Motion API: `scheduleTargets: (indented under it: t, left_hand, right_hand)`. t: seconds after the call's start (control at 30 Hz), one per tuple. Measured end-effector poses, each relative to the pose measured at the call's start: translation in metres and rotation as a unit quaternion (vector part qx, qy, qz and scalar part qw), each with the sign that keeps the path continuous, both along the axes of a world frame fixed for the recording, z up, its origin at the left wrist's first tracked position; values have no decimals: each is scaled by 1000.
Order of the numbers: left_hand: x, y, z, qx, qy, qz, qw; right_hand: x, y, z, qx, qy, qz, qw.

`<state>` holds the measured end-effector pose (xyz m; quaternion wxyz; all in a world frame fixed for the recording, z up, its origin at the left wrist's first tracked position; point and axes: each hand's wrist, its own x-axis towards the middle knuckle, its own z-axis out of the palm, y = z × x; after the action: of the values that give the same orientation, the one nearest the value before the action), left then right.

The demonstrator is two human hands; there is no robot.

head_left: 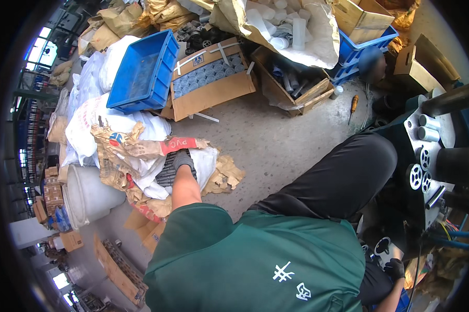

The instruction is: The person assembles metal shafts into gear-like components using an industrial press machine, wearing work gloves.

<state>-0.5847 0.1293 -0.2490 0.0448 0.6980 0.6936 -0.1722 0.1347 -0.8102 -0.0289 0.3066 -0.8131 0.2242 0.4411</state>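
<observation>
My left hand (183, 160), in a grey glove, reaches into a torn paper sack (115, 151) with a white liner (206, 162). Its fingers are partly hidden at the sack's edge, against a pile of dark grey rod-like pieces (167, 174). Low on the right, beside my thigh, my right hand (394, 268) wears a dark glove, with its fingers curled. Just above it is a pale metal piece with a dark ring (383, 246); whether the hand grips it or something smaller, I cannot make out.
Past the sack stand a blue crate (143, 73), a carton of clear cups (213, 99) and a wooden box (310, 99). A screwdriver (354, 103) lies on the floor. On the right is a machine with a metal plate (412, 125). A white tub (91, 195) stands left.
</observation>
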Motion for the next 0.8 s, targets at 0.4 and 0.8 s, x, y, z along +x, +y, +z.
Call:
scheduleTargets:
  t: [0.4,0.8]
  left_hand:
    - [238,-12,28,-77,21,-240,967]
    - [337,-31,68,-50,-45,-451,890]
  right_hand:
    - [-8,47,12,-73,-16,139,987]
    - [-27,201,106,-100,-486,463,735]
